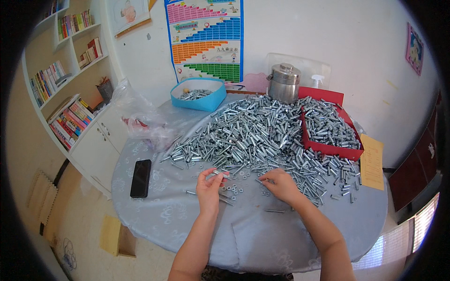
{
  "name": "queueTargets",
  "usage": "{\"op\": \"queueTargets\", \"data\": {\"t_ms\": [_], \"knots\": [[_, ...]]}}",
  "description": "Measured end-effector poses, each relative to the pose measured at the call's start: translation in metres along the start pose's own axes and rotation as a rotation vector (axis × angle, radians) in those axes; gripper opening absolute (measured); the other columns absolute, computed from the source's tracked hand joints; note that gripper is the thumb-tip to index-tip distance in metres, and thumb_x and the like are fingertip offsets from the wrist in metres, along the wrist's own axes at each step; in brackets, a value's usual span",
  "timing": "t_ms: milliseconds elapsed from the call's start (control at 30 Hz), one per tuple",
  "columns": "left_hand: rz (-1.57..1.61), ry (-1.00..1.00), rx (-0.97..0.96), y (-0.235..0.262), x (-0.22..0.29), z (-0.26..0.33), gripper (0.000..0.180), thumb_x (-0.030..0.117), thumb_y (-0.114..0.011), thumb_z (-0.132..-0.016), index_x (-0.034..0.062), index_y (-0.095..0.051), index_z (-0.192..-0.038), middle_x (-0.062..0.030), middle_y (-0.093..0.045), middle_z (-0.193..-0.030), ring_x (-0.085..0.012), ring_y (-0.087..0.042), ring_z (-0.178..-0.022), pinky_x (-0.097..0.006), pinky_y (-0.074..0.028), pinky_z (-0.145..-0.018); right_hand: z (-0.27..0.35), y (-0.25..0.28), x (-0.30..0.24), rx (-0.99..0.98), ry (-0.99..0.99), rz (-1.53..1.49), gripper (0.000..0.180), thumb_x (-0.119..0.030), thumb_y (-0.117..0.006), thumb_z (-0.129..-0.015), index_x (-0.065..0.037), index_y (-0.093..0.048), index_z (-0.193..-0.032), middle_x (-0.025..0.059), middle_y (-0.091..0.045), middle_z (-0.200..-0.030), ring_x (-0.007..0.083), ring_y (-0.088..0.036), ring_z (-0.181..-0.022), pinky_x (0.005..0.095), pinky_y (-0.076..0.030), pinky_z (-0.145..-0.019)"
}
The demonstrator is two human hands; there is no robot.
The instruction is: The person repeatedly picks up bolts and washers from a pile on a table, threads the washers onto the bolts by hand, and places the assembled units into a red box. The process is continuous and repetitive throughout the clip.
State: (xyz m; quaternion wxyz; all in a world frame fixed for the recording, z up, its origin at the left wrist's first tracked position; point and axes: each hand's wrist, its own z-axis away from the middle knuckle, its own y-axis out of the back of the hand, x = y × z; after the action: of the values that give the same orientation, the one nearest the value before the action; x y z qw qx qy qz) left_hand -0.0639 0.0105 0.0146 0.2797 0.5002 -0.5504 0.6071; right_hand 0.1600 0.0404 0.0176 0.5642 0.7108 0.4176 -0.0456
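Near the front edge of the big pile, the left hand [207, 187] grips a bolt [222, 175] between thumb and fingers, its bright silvery shaft lying nearly level above the bench [187, 234]. To its right, the right hand [282, 186] is pinched around a slim metal piece [259, 181] that pokes out from the fingertips; its exact shape is too small to tell. Between and just below the hands lie loose nuts [235, 188], small, pale and ring-shaped, and a single screw [275, 210] rests apart, nearer the person. The pile [253, 129] behind is a heap of shiny grey bolts and short tubes, tangled every way.

The bench is rounded and covered in a grey-blue, faintly patterned cloth. On it stand a red box [333, 149] full of the same metal parts, a light-blue box [197, 104] holding more, and a lidded steel pot [284, 88]. A black phone [140, 179] lies at the left, near a clear plastic bag [147, 114]; a yellow sheet [371, 161] hangs at the right edge. Beyond, a colourful chart [206, 44] hangs on the white wall [304, 33], and books fill a white shelf [33, 105] at the left.
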Motion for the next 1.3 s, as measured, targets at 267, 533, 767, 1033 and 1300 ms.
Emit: {"op": "queueTargets", "data": {"t_ms": [267, 533, 767, 1033, 1300], "knots": [[0.049, 0.058, 0.018, 0.002, -0.006, -0.002, 0.023, 0.005, -0.058, -0.081, 0.004, -0.045, -0.101, -0.0127, -0.064, -0.086, -0.0102, -0.057, -0.068, -0.02, -0.043, -0.058, -0.047, -0.035, -0.001, 0.052, 0.169, 0.176, 0.012, -0.017, -0.062, -0.072, -0.009, -0.067, -0.078, 0.0079, -0.059, -0.074, 0.0262, -0.054, -0.077, 0.0357, -0.043, -0.072], [0.041, 0.113, 0.028, 0.002, -0.003, -0.002, 0.025, 0.006, -0.059, -0.081, 0.0027, -0.045, -0.101, -0.0123, -0.064, -0.085, -0.0101, -0.056, -0.067, -0.02, -0.044, -0.057, -0.07, -0.049, 0.0, -0.041, 0.031, 0.265, 0.01, -0.022, -0.069, -0.062, -0.013, -0.067, -0.066, 0.0067, -0.06, -0.071, 0.0244, -0.056, -0.073, 0.0364, -0.044, -0.067], [0.047, 0.119, 0.048, 0.003, -0.007, -0.003, 0.023, 0.003, -0.059, -0.08, 0.0028, -0.046, -0.099, -0.0151, -0.064, -0.085, -0.0126, -0.058, -0.066, -0.023, -0.046, -0.057, -0.074, -0.051, 0.004, -0.123, -0.013, 0.28, 0.01, -0.022, -0.069, -0.06, -0.015, -0.066, -0.066, 0.0049, -0.062, -0.073, 0.0235, -0.058, -0.076, 0.036, -0.043, -0.067], [0.093, 0.143, 0.071, 0.004, -0.009, -0.004, 0.023, 0.004, -0.062, -0.078, 0.0022, -0.046, -0.095, -0.0141, -0.063, -0.083, -0.0136, -0.058, -0.066, -0.023, -0.046, -0.056, -0.083, -0.051, 0.003, -0.198, -0.016, 0.321, 0.011, -0.021, -0.066, -0.061, -0.015, -0.065, -0.07, 0.0043, -0.062, -0.072, 0.0238, -0.058, -0.075, 0.0357, -0.044, -0.069], [0.171, 0.2, 0.147, 0.01, -0.016, -0.007, 0.025, 0.006, -0.067, -0.075, 0.0023, -0.046, -0.088, -0.0102, -0.06, -0.077, -0.0145, -0.058, -0.063, -0.024, -0.048, -0.054, -0.056, -0.038, -0.026, -0.01, -0.29, -0.28, 0.009, -0.011, -0.068, -0.07, -0.007, -0.061, -0.076, 0.0019, -0.062, -0.072, 0.0112, -0.057, -0.067, 0.0233, -0.045, -0.064]]}}
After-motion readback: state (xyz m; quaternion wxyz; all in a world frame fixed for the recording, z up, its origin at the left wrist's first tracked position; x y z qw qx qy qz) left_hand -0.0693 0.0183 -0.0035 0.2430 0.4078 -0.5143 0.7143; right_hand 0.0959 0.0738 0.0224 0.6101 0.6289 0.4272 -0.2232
